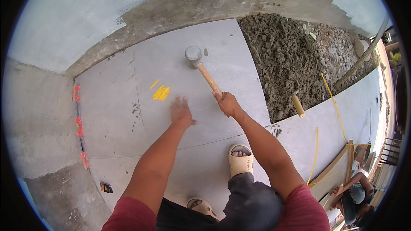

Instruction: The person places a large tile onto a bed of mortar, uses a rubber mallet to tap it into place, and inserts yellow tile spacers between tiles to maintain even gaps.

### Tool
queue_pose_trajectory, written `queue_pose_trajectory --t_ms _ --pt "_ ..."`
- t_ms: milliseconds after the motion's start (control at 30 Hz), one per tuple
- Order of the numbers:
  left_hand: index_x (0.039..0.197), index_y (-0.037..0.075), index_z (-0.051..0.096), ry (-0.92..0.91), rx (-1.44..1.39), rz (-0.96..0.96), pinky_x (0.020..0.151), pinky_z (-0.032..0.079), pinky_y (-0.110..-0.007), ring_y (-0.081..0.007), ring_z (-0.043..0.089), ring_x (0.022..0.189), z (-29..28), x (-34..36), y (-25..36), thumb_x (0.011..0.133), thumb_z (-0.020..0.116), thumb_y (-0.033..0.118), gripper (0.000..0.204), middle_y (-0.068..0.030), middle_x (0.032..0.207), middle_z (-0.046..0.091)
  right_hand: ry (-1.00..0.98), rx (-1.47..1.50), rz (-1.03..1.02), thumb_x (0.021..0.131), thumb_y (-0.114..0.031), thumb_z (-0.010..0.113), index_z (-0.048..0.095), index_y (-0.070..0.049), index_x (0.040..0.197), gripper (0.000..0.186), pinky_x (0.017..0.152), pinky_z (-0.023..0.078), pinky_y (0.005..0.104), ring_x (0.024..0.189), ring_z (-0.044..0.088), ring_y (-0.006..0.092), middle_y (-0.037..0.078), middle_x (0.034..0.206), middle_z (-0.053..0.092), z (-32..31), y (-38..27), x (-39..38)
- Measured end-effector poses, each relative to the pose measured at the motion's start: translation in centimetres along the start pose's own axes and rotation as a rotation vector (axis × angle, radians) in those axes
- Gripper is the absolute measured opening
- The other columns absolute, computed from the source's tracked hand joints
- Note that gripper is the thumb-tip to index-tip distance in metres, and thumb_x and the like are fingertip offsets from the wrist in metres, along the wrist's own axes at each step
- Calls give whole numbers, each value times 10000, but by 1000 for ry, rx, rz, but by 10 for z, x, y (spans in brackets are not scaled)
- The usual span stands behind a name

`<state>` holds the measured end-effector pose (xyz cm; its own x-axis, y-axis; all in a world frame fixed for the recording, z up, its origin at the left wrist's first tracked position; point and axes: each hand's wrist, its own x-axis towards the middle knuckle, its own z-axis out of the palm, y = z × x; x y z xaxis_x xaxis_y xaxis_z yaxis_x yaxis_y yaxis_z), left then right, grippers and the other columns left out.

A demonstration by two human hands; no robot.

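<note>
My right hand (227, 104) grips the wooden handle of a rubber mallet (208, 77). Its round grey head rests on or just above a large grey floor tile (231, 72), beyond my hands. My left hand (180, 113) has its fingers spread on that same tile, left of the mallet handle. Several short yellow strips (161, 93) lie just past my left fingertips. Seams run along the tile's left and near sides, and dark specks of mortar mark the surface.
Right of the tile lies a bed of rough wet mortar (278, 60), with a wooden-handled tool (298, 106) at its edge. A red-ended level (78, 119) lies by the left wall. A small dark box (106, 187) sits near my left arm. Another person (357, 194) crouches at lower right beside wooden strips (332, 164).
</note>
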<state>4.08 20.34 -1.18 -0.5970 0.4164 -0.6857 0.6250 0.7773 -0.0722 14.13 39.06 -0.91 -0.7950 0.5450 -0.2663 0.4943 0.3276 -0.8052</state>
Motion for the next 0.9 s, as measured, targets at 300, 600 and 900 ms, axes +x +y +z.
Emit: queue_pose_trajectory --t_ms 300,600,900 --pt "1601 32 30 -18 -5 -32 1223 181 -472 -428 160 1513 5 -3 9 684 851 579 1347 -278 1647 39 -6 -58 70 1034 -532 435 577 55 919 615 685 544 485 675 666 430 273 714 647 -7 22 -42" --pt "1601 37 63 59 0 -24 1215 202 -489 -456 175 1503 13 6 -10 695 847 568 1311 -288 1644 57 -277 42 260 1039 -523 414 512 54 985 588 388 500 371 456 599 264 175 684 595 -30 -23 -24" --pt "1519 3 355 438 -369 -40 1186 301 -454 -368 340 1451 53 -47 -153 884 695 502 876 -248 1590 287 -209 184 340 1046 -480 465 469 -61 821 476 288 332 267 349 417 97 7 542 437 -53 22 -134"
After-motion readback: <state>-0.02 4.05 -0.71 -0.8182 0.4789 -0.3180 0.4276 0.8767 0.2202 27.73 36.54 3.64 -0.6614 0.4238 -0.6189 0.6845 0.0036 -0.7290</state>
